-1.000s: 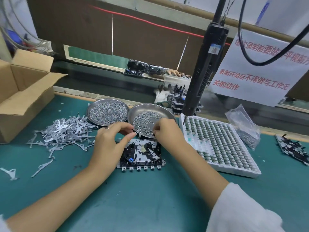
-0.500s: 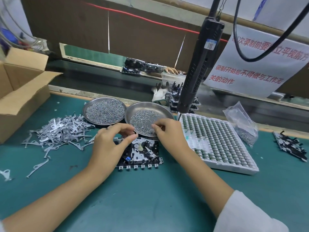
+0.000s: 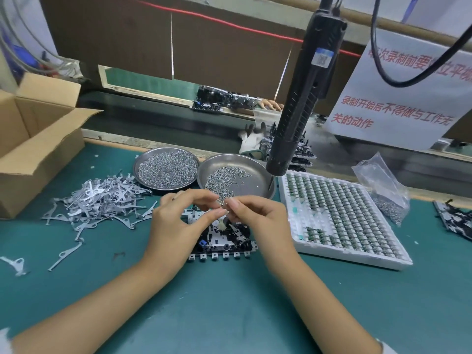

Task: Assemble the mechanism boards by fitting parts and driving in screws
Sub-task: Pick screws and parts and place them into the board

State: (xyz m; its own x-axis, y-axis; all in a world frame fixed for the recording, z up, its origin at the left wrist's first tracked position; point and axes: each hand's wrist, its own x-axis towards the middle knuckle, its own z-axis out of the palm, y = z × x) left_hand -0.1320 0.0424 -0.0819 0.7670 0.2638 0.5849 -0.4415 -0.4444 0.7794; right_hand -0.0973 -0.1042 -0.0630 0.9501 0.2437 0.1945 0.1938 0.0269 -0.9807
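Sitting on green mat: mechanism board (image 3: 222,238), under and between both hands
Left hand (image 3: 176,221): fingertips pinched together above board, tiny part, can't identify
Right hand (image 3: 258,215): pinching same spot, fingertips meeting left's
Screw dish (image 3: 258,172): just behind hands

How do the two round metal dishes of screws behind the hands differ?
The left dish is covered nearly edge to edge with screws; the right dish holds a smaller heap toward its near left, with bare metal showing. The left dish sits clear of the hanging screwdriver, while the screwdriver's tip hangs over the right dish's edge. Both are round, shallow and steel-coloured.
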